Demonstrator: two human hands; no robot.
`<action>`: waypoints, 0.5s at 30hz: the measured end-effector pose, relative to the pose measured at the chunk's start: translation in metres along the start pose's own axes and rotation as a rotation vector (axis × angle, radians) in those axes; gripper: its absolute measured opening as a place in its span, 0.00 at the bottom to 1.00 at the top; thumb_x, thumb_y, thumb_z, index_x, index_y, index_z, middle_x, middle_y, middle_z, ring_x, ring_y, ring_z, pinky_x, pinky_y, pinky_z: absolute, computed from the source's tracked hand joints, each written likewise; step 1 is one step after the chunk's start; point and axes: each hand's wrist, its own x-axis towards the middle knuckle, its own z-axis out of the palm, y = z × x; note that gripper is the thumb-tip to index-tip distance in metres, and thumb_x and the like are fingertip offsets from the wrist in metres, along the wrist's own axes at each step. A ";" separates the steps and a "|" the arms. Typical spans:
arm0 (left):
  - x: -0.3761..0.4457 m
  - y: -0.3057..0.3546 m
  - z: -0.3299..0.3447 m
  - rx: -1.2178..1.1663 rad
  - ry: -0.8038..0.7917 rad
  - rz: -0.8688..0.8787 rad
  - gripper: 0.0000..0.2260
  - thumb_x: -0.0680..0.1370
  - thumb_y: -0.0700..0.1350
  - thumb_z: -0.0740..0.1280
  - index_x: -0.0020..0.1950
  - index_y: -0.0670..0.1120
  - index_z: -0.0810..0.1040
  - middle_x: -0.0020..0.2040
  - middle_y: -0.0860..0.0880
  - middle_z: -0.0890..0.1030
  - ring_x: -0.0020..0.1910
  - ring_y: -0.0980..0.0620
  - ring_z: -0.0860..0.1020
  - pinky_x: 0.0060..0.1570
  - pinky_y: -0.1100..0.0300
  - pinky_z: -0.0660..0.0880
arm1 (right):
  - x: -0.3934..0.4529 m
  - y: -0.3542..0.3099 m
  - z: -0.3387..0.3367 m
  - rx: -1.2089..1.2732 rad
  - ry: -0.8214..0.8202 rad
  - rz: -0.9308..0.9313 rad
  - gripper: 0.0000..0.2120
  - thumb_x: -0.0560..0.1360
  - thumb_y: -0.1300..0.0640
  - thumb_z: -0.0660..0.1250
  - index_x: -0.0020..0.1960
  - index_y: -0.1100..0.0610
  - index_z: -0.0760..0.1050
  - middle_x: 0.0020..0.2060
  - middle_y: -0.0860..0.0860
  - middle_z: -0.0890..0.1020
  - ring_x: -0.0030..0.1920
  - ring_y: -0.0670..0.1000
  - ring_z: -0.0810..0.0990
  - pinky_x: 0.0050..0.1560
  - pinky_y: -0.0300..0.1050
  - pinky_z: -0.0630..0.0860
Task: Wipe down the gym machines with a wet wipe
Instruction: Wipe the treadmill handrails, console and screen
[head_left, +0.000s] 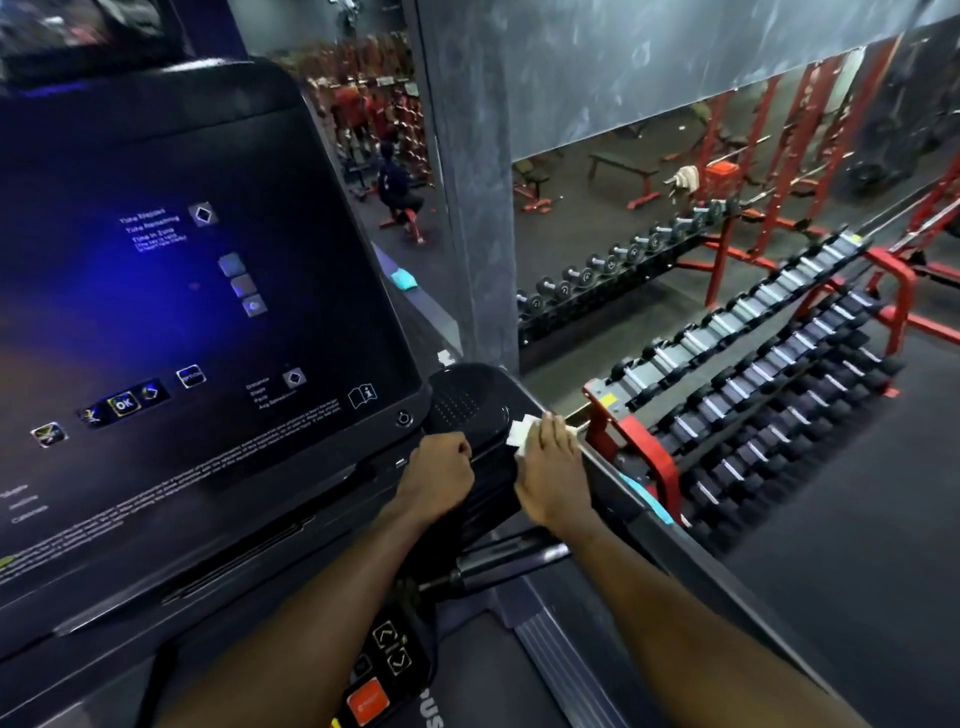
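On the right of the console: a black tray (470, 410) of the treadmill is being wiped.
Wet wipe: the wet wipe (521, 432) is seen as a small white folded piece. It is pressed on the right edge of the tray, and part of it is hidden under the right hand.
Right hand: the right hand (553, 470) is laid flat on the wipe. Its fingers (550, 431) are held straight and close together, and the wipe is pushed down by them, not pinched.
Left hand: the left hand (441, 470) is set near the tray's near edge. Its fingers are curled in like a fist. It cannot be told if an edge is gripped or nothing is held.
Screen: a big dark screen (171, 291) with small lit signs is seen on the left.
Weights: a red rack of dumbbells (769, 384) is seen on the far right, well apart from the hands.
How the wipe will handle: it is judged to be light, soft and floppy, and maybe slippery when wet. It is best held flat under the fingers, or pinched at its middle fold, so it will not bunch up.
Care: a stop button (368, 702) is seen near the bottom and is best not bumped.
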 end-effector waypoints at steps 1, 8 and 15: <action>0.003 0.000 0.002 -0.003 0.015 0.003 0.11 0.73 0.41 0.56 0.39 0.49 0.77 0.42 0.49 0.82 0.43 0.46 0.80 0.48 0.51 0.78 | 0.008 -0.006 0.006 -0.020 -0.036 -0.048 0.31 0.82 0.50 0.54 0.78 0.67 0.53 0.78 0.64 0.54 0.80 0.61 0.50 0.79 0.55 0.47; 0.009 0.000 0.012 -0.064 0.177 0.081 0.11 0.77 0.37 0.57 0.42 0.47 0.77 0.43 0.51 0.78 0.42 0.51 0.77 0.46 0.54 0.75 | 0.040 -0.021 0.014 -0.134 -0.135 -0.393 0.37 0.79 0.42 0.37 0.80 0.65 0.47 0.79 0.64 0.45 0.79 0.63 0.41 0.79 0.62 0.43; 0.017 0.003 0.021 -0.097 0.334 0.102 0.11 0.76 0.33 0.58 0.47 0.43 0.79 0.47 0.46 0.78 0.45 0.49 0.77 0.50 0.52 0.76 | 0.081 -0.001 0.006 -0.151 -0.190 -0.468 0.39 0.79 0.35 0.36 0.81 0.59 0.47 0.81 0.57 0.46 0.80 0.57 0.43 0.79 0.59 0.45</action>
